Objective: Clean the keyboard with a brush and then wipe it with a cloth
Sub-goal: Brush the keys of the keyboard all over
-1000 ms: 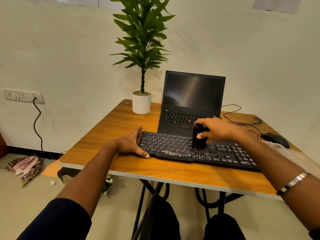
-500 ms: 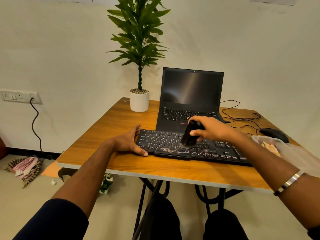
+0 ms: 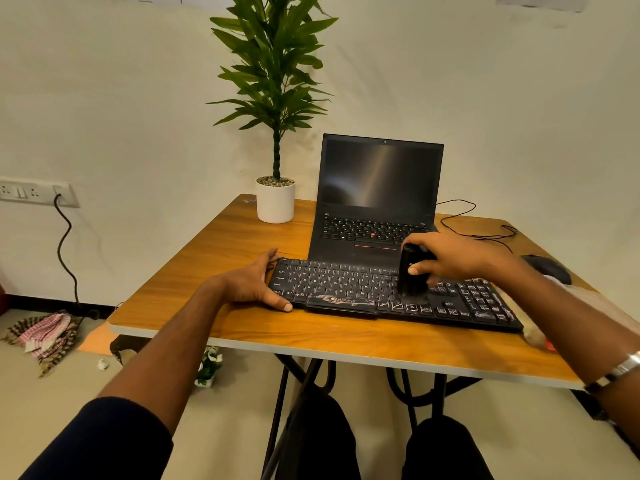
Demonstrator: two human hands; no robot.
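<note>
A person sits at a wooden table (image 3: 249, 327), seen from their own head looking down at both arms. A black keyboard (image 3: 346, 285) lies across the table, running from one hand to the other. The left hand (image 3: 254, 284) rests at the keyboard's left end, fingers spread fairly wide, thumb along the near edge and fingertips at the far corner, steadying it. The right hand (image 3: 453, 256) grips a black brush (image 3: 410, 275), fingers and thumb curled round its handle. The brush stands nearly upright, its bristles pressed onto the keys right of the keyboard's middle, directly beneath the right hand.

Just beyond the right hand sits an open black laptop (image 3: 379, 188) with a dark screen, its front edge touching or almost touching the keyboard's far edge. Beyond the left hand stands a white pot (image 3: 275, 204), filled to the top with small pebbles, from which a tall green leafy plant (image 3: 273, 64) rises. To the right of the right hand lies a black mouse (image 3: 547, 266), with a thin black cable (image 3: 460, 216) looping behind it. Under the right forearm, by the keyboard's right end, lies something pale, perhaps a cloth (image 3: 585, 296); it is blurred and partly hidden. A silver bracelet (image 3: 623, 367) circles the right wrist.
</note>
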